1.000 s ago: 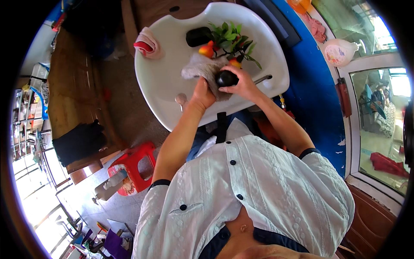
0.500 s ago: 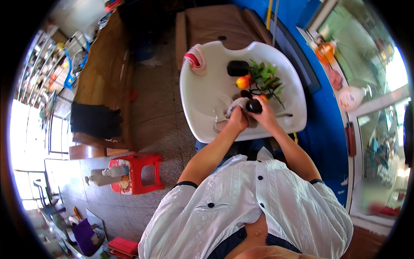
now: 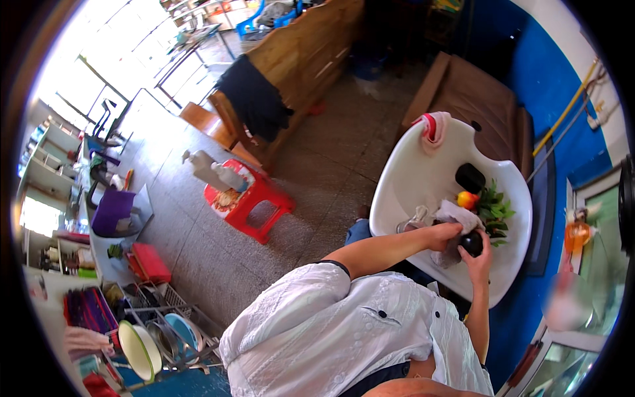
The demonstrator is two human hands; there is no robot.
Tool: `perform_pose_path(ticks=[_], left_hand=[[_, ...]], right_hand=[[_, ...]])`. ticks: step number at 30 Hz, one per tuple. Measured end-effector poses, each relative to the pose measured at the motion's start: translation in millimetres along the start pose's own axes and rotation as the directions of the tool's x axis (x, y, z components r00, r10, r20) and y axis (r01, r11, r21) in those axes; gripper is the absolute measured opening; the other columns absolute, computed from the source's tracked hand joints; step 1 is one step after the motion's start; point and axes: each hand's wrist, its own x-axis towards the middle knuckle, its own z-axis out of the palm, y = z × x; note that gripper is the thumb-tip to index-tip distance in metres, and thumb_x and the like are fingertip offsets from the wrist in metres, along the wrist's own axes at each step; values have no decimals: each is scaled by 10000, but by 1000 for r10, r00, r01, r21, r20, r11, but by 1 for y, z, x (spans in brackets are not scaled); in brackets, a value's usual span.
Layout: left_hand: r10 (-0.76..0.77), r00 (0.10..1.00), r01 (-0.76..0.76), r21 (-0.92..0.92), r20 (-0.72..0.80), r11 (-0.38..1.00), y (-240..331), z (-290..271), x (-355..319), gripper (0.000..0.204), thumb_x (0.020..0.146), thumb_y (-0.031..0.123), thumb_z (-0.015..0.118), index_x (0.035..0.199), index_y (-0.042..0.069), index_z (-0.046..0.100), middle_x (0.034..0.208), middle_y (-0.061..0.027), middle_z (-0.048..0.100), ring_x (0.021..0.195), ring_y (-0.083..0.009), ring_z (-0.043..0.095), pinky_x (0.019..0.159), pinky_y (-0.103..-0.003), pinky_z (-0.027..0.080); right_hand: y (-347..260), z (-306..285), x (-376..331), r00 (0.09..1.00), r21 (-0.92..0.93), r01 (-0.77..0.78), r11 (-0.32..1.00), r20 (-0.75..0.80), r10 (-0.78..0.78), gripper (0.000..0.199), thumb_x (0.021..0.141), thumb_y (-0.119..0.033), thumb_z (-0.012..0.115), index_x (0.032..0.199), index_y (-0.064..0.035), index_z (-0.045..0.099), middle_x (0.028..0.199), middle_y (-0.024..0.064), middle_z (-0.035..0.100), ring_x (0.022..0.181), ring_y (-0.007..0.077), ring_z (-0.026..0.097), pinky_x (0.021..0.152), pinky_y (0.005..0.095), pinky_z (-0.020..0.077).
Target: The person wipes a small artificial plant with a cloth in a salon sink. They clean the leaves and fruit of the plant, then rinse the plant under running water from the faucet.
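Over a white shampoo basin [image 3: 390,188], my left hand [image 3: 446,235] grips a greyish cloth [image 3: 456,214]. My right hand [image 3: 479,261] is wrapped round a glossy black rounded object [image 3: 471,243], which may be the base of the plant, and the cloth lies against it. Just beyond my hands are green leafy sprigs [image 3: 495,210] with a red-and-yellow fruit [image 3: 467,200]; how they join the black object is hidden. A black pad [image 3: 470,178] sits inside the basin farther off. A pink and white towel [image 3: 435,129] hangs over the far left rim.
A brown padded seat [image 3: 476,92] adjoins the basin's far side. Left of me, a red stool [image 3: 254,205] carries pump bottles [image 3: 215,171], near a wooden bench [image 3: 304,73] draped with dark cloth [image 3: 254,98]. A rack with washbowls [image 3: 140,351] stands at lower left; a blue wall is right.
My view has swung left, so the basin and my hands now appear farther right. Both hands keep their hold; the cloth shows more, bunched above my left hand.
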Motion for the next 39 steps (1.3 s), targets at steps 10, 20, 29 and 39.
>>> perform_pose_path(ticks=[10, 20, 29, 39], left_hand=[[-38, 990, -19, -400, -135, 916, 7, 1, -19, 323, 803, 179, 580, 1092, 55, 507, 980, -83, 589, 873, -233, 577, 740, -387, 480], [13, 973, -30, -70, -229, 997, -10, -4, 15, 246, 818, 219, 625, 969, 29, 583, 852, -89, 630, 732, -226, 626, 656, -375, 535], [61, 974, -10, 230, -218, 973, 21, 28, 16, 371, 787, 147, 645, 1108, 45, 488, 1024, -67, 570, 899, -162, 573, 791, -318, 482], [339, 939, -296, 372, -56, 880, 67, 16, 24, 349, 740, 39, 653, 1060, 32, 514, 966, -30, 573, 947, -130, 537, 846, -263, 436]], right_hand=[[27, -2, -8, 936, 194, -13, 981, -343, 80, 506, 692, -157, 738, 1120, -37, 496, 1045, 114, 535, 944, 230, 522, 851, 317, 414], [19, -20, -37, 977, 95, -49, 994, -202, 67, 532, 642, -80, 750, 1116, -58, 508, 1033, 124, 566, 949, 256, 547, 843, 330, 423], [16, -9, -15, 982, 351, -51, 935, -152, 110, 769, 698, -107, 688, 1320, 6, 251, 1284, 197, 391, 1178, 256, 403, 985, 332, 314], [9, 8, 35, 982, 263, -191, 946, 55, 183, 586, 654, -122, 680, 1166, 0, 423, 1039, 116, 515, 945, 190, 495, 829, 292, 403]])
